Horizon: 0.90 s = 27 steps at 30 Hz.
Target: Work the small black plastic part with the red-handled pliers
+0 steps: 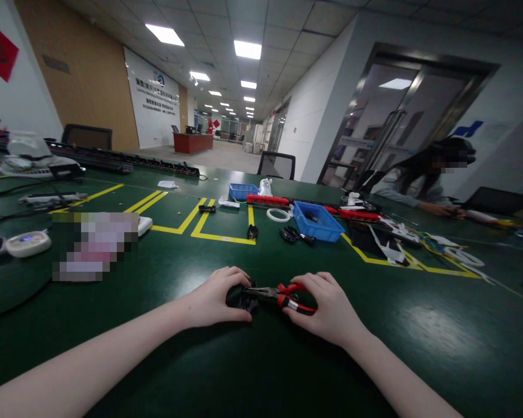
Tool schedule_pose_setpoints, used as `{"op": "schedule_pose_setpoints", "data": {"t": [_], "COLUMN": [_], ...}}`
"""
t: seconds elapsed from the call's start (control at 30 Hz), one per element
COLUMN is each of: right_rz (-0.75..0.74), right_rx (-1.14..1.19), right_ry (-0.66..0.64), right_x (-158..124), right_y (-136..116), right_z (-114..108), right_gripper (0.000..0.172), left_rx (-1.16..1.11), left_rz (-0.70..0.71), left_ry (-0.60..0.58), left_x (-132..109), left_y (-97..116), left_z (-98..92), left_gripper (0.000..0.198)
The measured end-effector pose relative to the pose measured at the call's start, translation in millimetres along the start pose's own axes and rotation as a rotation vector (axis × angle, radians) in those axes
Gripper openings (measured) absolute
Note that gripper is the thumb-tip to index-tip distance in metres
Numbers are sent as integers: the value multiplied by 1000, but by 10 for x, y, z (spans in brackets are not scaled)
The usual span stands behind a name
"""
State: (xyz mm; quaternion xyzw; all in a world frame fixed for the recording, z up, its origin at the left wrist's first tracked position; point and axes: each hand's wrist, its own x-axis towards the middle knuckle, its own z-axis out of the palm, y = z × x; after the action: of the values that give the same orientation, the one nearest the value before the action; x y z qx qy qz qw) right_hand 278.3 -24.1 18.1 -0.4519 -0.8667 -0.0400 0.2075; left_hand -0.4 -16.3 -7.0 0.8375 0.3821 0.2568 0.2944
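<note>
Forearms (98, 363) twd worktop's (200, 377) near edge, L hand (215, 299), fingers gripping sm. blk part (247, 302), R hand (329, 305), fingers round red-handled pliers (283, 300), tips at part.

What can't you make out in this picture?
Head view:
Black part: full shape, partly covered by the left hand.
Needle-nose pliers: whether their tips grip it, too small and dark.
Co-worker's hand: whether it holds anything, too blurred.
Item at left: its identity, pixelated over.
</note>
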Motion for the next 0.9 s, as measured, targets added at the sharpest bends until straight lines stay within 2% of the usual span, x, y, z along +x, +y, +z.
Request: {"op": "schedule_pose_setpoints", "data": {"t": [0.63,0.9], "right_rz": [73,-12], "right_rx": [42,-23], "right_ry": [-44,-11], "right_x": [-10,-27], "right_y": [20,4], "right_z": [34,17], "right_gripper": [37,39], "left_rx": [12,-6], "left_rz": [-13,-66], "left_ry": [-19,23], "left_x": [14,-4], "left_y": [-16,18], "left_z": [-15,-28], "left_gripper": [51,75]}}
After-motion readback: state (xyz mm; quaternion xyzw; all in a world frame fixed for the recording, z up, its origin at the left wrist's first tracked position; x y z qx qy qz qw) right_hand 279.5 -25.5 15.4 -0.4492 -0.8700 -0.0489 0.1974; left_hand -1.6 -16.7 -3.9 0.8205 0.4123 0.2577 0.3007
